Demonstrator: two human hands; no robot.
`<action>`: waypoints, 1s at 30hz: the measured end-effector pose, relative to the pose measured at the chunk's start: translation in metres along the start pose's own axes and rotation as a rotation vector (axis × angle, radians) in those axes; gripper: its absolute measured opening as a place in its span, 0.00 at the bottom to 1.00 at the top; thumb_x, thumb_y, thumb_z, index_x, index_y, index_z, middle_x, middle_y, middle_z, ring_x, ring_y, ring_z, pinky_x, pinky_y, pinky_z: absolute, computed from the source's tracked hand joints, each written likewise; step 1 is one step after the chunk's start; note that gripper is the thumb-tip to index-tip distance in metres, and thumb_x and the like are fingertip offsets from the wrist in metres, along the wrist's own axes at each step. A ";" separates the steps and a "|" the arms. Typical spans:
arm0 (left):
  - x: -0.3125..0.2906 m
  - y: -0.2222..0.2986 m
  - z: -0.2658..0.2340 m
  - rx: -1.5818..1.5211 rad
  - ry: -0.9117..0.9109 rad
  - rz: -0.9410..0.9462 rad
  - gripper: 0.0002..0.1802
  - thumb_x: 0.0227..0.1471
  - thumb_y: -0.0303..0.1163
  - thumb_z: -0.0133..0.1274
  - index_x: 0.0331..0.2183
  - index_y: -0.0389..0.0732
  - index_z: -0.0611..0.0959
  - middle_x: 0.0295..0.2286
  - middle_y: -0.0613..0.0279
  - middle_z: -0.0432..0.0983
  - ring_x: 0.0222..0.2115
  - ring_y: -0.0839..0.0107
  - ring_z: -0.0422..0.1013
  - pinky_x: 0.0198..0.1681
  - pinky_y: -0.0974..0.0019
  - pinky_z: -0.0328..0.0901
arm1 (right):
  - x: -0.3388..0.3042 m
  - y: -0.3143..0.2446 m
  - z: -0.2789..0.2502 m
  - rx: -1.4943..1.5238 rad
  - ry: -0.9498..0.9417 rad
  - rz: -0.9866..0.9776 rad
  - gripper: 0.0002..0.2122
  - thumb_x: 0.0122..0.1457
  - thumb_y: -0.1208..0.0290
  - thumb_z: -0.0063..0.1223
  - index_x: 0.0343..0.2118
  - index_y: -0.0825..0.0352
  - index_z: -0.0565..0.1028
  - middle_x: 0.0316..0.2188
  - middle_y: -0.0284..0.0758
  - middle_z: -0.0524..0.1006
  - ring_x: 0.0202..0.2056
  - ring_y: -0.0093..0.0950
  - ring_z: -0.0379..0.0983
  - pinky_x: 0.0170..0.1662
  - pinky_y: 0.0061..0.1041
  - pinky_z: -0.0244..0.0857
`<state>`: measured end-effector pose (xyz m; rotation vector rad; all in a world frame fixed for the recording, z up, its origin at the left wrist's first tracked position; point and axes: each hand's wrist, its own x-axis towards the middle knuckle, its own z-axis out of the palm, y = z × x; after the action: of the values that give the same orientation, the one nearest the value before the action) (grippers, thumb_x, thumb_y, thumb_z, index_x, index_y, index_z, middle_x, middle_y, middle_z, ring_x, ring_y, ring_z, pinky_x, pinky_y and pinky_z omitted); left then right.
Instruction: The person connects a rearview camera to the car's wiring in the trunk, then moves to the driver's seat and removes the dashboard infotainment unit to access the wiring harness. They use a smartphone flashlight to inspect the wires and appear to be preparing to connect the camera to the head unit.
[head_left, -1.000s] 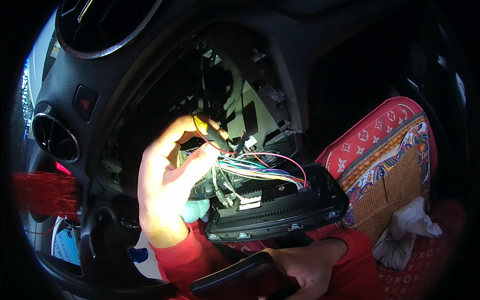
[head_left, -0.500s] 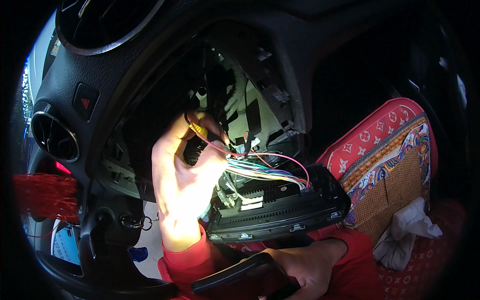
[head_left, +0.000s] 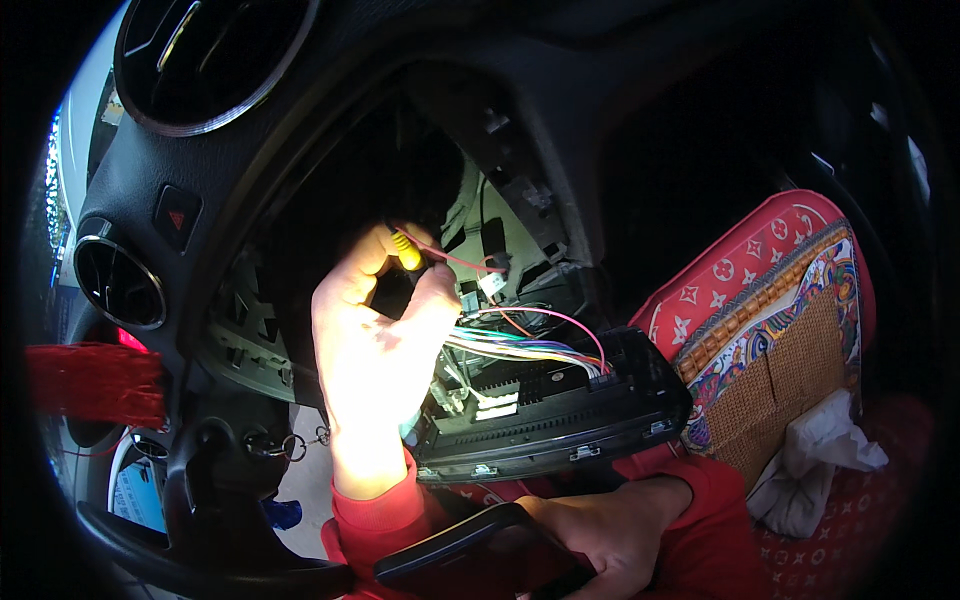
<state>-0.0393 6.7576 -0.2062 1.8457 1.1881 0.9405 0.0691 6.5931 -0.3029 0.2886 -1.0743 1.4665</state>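
My left hand [head_left: 372, 345], brightly lit, is raised at the dashboard opening with thumb and fingers pinched on a yellow cable plug [head_left: 405, 252]. A thin red-pink wire [head_left: 450, 259] runs from beside the plug toward a small white connector [head_left: 492, 283]. Under that hand, a bundle of coloured wires [head_left: 520, 346] leads into the back of a black car stereo unit [head_left: 540, 432], which lies tilted below the opening. Low in view, my right hand [head_left: 610, 530] is closed on a dark smartphone [head_left: 470, 555].
Behind my left hand is the open dashboard cavity [head_left: 510, 225]. A steering wheel [head_left: 215, 565], a key ring [head_left: 293, 447] and round air vents [head_left: 120, 282] are at left. At right stands a red patterned seat [head_left: 740, 260] with a woven cover [head_left: 775, 370] and crumpled white tissue [head_left: 825, 445].
The yellow plug has tipped more upright between my left fingers, and the red-pink wire beside it has shifted. My right hand still holds the smartphone, and the view has moved slightly.
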 end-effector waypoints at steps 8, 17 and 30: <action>0.004 0.006 0.003 -0.153 0.005 -0.012 0.12 0.60 0.32 0.67 0.42 0.35 0.85 0.27 0.69 0.79 0.27 0.83 0.71 0.34 0.76 0.65 | -0.001 -0.003 0.001 -0.033 0.017 0.032 0.54 0.64 0.73 0.63 0.78 0.54 0.28 0.54 0.45 0.77 0.42 0.32 0.78 0.43 0.30 0.74; -0.001 0.013 -0.017 -0.139 -0.123 -0.082 0.30 0.62 0.48 0.62 0.54 0.32 0.83 0.44 0.55 0.86 0.42 0.74 0.74 0.52 0.69 0.64 | 0.001 -0.027 0.000 0.068 0.029 0.292 0.46 0.62 0.69 0.66 0.74 0.70 0.44 0.50 0.41 0.79 0.43 0.29 0.78 0.45 0.30 0.73; 0.004 0.002 -0.022 -0.156 -0.164 0.020 0.19 0.59 0.31 0.62 0.50 0.31 0.84 0.42 0.53 0.86 0.41 0.72 0.76 0.51 0.67 0.67 | 0.005 -0.013 0.002 0.074 0.056 0.124 0.45 0.62 0.69 0.65 0.74 0.70 0.45 0.48 0.42 0.79 0.46 0.32 0.78 0.49 0.33 0.73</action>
<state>-0.0565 6.7649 -0.1936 1.7760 0.9709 0.8500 0.0788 6.5923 -0.2923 0.2354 -1.0087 1.6187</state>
